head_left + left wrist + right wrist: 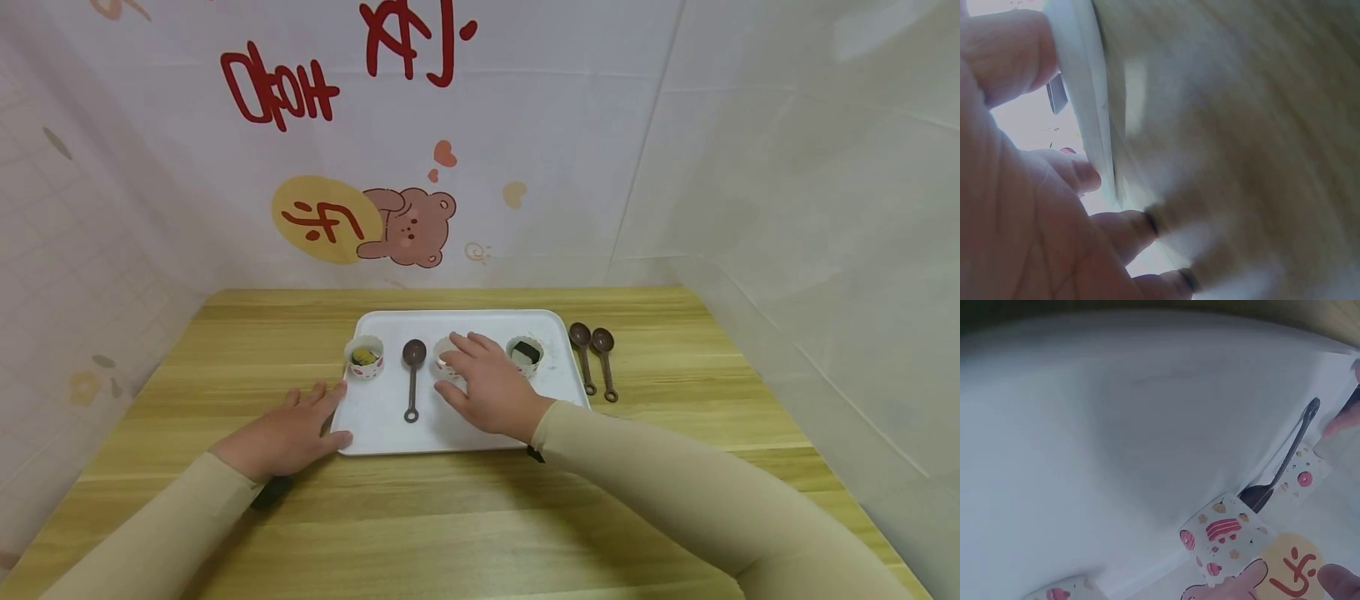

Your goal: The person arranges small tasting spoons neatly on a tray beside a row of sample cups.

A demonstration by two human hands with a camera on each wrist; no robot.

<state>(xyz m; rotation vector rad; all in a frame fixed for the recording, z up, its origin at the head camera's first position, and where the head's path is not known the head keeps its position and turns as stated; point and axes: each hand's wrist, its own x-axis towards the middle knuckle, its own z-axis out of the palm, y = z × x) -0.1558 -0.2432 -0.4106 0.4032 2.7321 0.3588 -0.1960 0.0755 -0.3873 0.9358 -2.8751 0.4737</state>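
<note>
My left hand rests at the left edge of a white tray, thumb and fingers spread along its rim. Close over the middle paper cup is my right hand, its fingers stretched out and hiding much of that cup. In the right wrist view the cup shows pink cake and donut prints. A brown spoon lies on the tray, left of this cup. Another paper cup, with yellow-green food, stands at the tray's left. The right-hand cup holds something dark and pale.
Two more brown spoons lie on the wooden table just right of the tray. Behind the table hangs a white cloth printed with a bear and red characters. Similar cloth closes off both sides.
</note>
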